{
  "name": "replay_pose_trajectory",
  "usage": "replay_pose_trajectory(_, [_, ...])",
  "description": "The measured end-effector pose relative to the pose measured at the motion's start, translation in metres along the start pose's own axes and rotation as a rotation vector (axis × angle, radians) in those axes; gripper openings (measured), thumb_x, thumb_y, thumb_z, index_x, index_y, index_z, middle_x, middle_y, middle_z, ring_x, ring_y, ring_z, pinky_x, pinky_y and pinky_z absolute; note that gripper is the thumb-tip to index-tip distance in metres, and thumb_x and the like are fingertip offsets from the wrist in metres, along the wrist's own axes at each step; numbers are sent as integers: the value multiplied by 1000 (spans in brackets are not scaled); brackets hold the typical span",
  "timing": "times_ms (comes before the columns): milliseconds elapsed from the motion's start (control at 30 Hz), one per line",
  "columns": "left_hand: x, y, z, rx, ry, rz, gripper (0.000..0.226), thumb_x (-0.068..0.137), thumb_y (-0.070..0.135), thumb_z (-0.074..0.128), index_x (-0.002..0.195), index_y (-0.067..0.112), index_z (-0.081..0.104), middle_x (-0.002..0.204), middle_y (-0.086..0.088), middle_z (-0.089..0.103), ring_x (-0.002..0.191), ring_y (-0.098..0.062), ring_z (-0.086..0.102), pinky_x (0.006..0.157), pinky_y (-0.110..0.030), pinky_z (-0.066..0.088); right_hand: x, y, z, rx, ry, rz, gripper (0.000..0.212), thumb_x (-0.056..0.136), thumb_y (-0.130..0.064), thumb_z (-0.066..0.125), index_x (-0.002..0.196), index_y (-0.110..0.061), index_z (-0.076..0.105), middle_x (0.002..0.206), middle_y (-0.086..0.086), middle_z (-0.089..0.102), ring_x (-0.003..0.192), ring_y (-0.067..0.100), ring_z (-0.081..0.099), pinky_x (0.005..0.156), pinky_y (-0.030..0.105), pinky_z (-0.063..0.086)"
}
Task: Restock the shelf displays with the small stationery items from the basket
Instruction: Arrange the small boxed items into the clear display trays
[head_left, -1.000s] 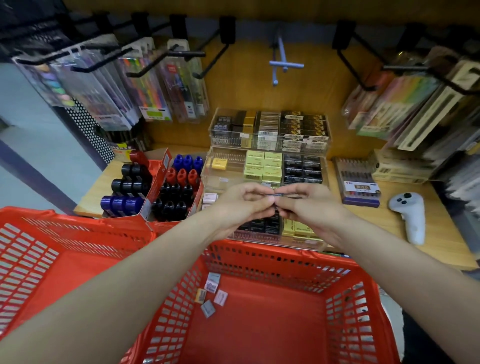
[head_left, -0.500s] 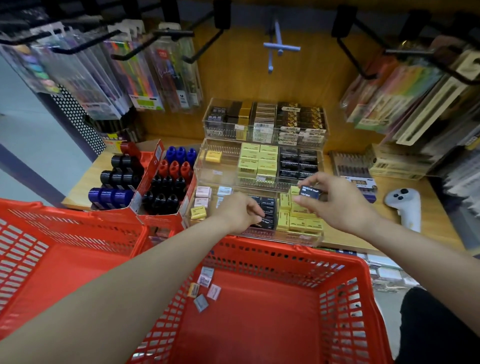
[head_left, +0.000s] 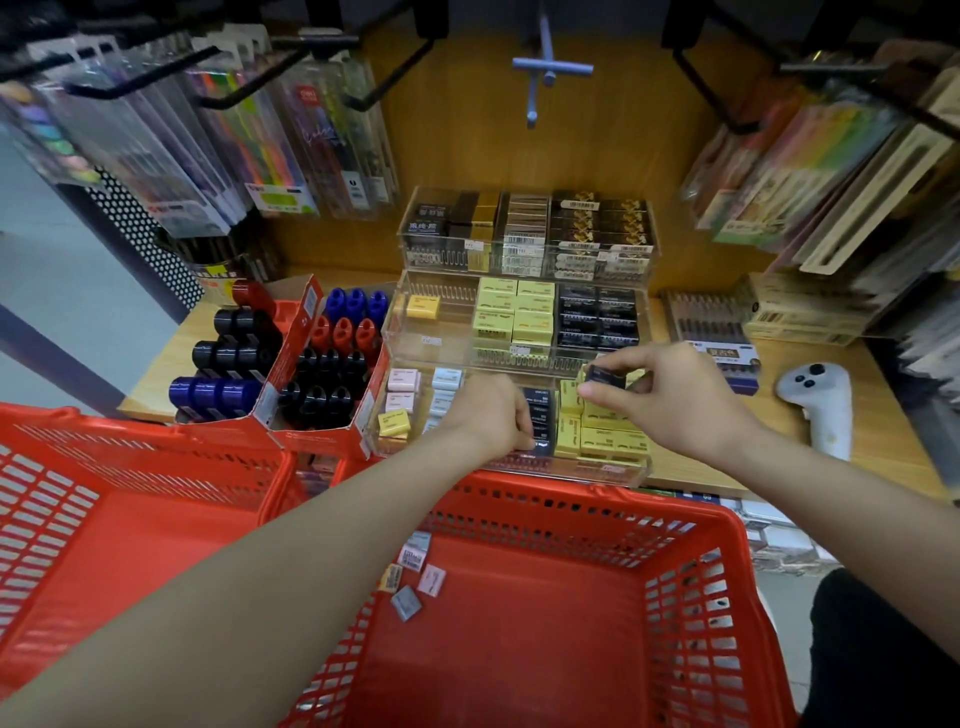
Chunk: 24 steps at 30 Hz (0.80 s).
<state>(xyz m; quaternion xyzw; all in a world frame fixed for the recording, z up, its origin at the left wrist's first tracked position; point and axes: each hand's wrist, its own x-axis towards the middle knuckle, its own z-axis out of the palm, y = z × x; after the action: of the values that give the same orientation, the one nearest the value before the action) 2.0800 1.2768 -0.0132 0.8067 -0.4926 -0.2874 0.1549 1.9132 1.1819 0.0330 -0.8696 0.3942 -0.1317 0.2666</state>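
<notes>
A clear three-tier acrylic display (head_left: 415, 332) on the wooden shelf holds rows of small black, yellow and pastel erasers. My right hand (head_left: 670, 400) pinches a small black eraser (head_left: 605, 375) above the yellow erasers (head_left: 608, 441) in the lowest tier. My left hand (head_left: 488, 415) reaches into the same tier and its curled fingertips touch the column of black erasers (head_left: 540, 415); whether it grips one is hidden. The red basket (head_left: 701, 597) sits below, with several small erasers (head_left: 415, 577) lying loose near its left wall.
Red cardboard boxes of black, blue and red markers (head_left: 311, 374) stand left of the display. A second red basket (head_left: 93, 519) is at the left. A white controller (head_left: 821, 405) lies on the shelf at the right. Pen packs (head_left: 270, 140) hang on hooks above.
My hands were together over the display a second ago; they have split. The right carried a black eraser rightward over the yellow stack, and the left dropped onto the black column.
</notes>
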Motion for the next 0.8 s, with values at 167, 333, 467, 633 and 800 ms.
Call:
replay_pose_trajectory(167, [4, 4, -4, 77, -49, 24, 9, 86, 13, 76, 94, 12, 78, 95, -3, 74, 88, -14, 65, 81, -24, 50, -3, -1, 1, 4, -23, -20, 35, 81, -48, 72, 106, -24, 75, 113, -12, 70, 66, -2, 61, 53, 2, 39])
replay_pose_trajectory(333, [4, 0, -3, 106, -54, 92, 11, 88, 14, 73, 98, 13, 77, 98, -4, 74, 93, -17, 66, 89, -30, 52, -5, -3, 2, 17, -21, -25, 31, 81, -47, 73, 103, -24, 76, 116, -12, 70, 63, -2, 61, 57, 1, 40])
replay_pose_trajectory(467, [2, -14, -4, -24, -66, 115, 15, 89, 21, 72, 102, 15, 77, 101, 0, 74, 88, -11, 62, 89, -27, 51, -6, -5, 1, 26, -16, -18, 31, 81, -49, 72, 103, -27, 76, 102, -16, 72, 61, -3, 61, 54, 4, 39])
replay_pose_trajectory(633, [5, -20, 1, -98, 192, 131, 16, 89, 17, 73, 104, 15, 75, 97, 2, 65, 81, -10, 58, 77, -21, 45, -4, -7, 1, 68, -10, 9, 31, 79, -46, 75, 102, -25, 75, 63, -27, 56, 63, -9, 59, 57, 1, 39])
replay_pose_trajectory(800, [16, -19, 0, 21, 111, 140, 25, 78, 20, 83, 101, 15, 74, 90, 5, 57, 80, -11, 55, 74, -23, 43, 0, -7, 3, 75, -18, 43, 33, 80, -41, 77, 108, -25, 73, 63, -23, 56, 57, -13, 57, 51, 2, 38])
